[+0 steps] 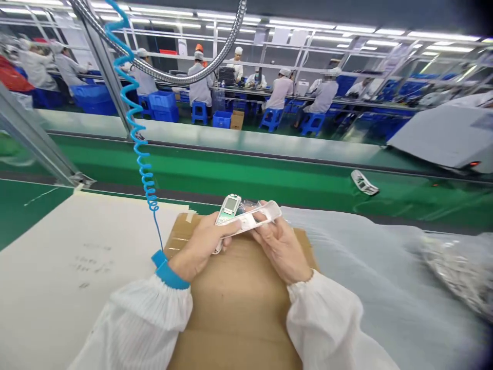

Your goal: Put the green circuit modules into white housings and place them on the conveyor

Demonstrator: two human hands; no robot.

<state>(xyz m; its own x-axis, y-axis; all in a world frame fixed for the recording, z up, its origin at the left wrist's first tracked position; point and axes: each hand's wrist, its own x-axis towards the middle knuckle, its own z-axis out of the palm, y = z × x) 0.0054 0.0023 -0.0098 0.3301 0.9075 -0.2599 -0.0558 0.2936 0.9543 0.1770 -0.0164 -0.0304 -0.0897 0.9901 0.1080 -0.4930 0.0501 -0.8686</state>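
Left hand (200,247): fingers curled close around a slim handset (228,211), silver-edged and greenish, small grey screen uppermost, lower end showing below the grip. Right hand (282,250): fingers closed narrowly on a white plastic casing (265,216), long, glossy and slotted, one end lying against the handset. Both items held together at centre frame, over a taped cardboard sheet (239,308). Handling note: steady support from both sides, pressure best kept at the edges and clear of the screen. Around the wrist of the left hand, a blue wrist strap (168,272), its coiled blue cord (135,128) rising toward upper left. Sleeves: white, ribbed, gathered at the cuffs (327,318). At left, a matte white sheet (69,277) with faint writing. At right, crinkled translucent plastic film (365,257) and a bag of silvery parts (458,272). Beyond, a green conveyor belt (239,169) carrying one loose pale piece (364,182).
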